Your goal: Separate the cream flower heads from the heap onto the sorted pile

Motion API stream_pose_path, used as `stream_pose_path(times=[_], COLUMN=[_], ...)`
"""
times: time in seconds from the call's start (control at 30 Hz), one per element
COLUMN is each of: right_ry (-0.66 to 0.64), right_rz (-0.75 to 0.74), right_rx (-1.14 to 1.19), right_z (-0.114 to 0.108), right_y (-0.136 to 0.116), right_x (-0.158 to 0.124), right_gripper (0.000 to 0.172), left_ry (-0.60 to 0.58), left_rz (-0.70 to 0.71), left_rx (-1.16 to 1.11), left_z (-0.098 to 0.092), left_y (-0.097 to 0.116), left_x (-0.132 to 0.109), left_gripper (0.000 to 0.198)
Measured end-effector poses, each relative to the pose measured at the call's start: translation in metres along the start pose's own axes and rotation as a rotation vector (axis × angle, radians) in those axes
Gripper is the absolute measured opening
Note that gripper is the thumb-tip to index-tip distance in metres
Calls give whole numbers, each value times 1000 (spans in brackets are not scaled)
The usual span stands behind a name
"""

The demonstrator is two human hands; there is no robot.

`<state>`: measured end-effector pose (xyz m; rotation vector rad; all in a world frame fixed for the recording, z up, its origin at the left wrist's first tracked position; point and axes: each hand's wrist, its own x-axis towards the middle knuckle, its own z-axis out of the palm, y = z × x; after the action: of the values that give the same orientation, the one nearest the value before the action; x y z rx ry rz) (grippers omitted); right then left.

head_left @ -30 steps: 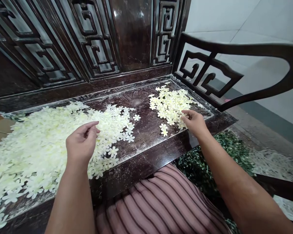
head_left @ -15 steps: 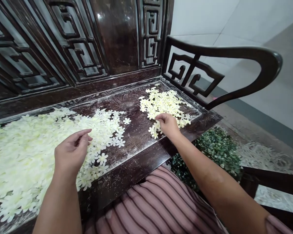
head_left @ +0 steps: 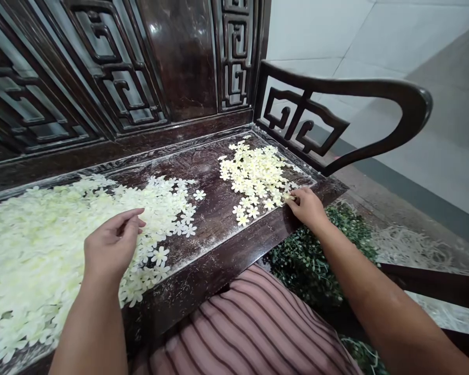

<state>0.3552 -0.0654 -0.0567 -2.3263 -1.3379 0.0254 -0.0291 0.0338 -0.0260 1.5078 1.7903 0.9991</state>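
A large heap of white-and-pale-yellow artificial flower heads (head_left: 42,239) covers the left of the dark wooden bench seat (head_left: 214,208). Above this heap's right part is my left hand (head_left: 113,234), fingers curled in against the thumb; whatever is between them, if anything, is hidden. Farther right lies a smaller group of yellow-centred flower heads (head_left: 254,169). At its near right edge my right hand (head_left: 307,205) is closed in a pinch, with a small flower head (head_left: 288,197) showing at the fingertips.
Behind the seat rises a carved wooden backrest (head_left: 180,57). A curved armrest (head_left: 359,86) bounds the right end. Green artificial foliage (head_left: 308,265) stands below the front edge, and pale shredded strands (head_left: 418,245) lie on the floor. My striped clothing (head_left: 234,317) is close to the bench.
My right hand has moved right and towards me, from the small group's front middle to its near right edge. My left hand keeps its pose. The view has shifted slightly.
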Motion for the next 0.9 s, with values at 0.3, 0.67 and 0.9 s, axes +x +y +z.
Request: stream_pose_path(times=[0.3,0.67,0.9], right_ry=[77,-43,-181], right_rz=[80,-26,-24], right_rx=[-12,-127,-258], right_z=[1,3,9], right_y=[-8,-14,-18], right_x=[14,31,60], right_gripper=[22,23,32], left_ry=[-52,-81,-165], left_rz=[10,-63,-12], left_rx=[12,42,48], left_z=[2,0,1], left_y=[-1,-1,0], left_x=[-1,1,-1], left_gripper=[29,34,47])
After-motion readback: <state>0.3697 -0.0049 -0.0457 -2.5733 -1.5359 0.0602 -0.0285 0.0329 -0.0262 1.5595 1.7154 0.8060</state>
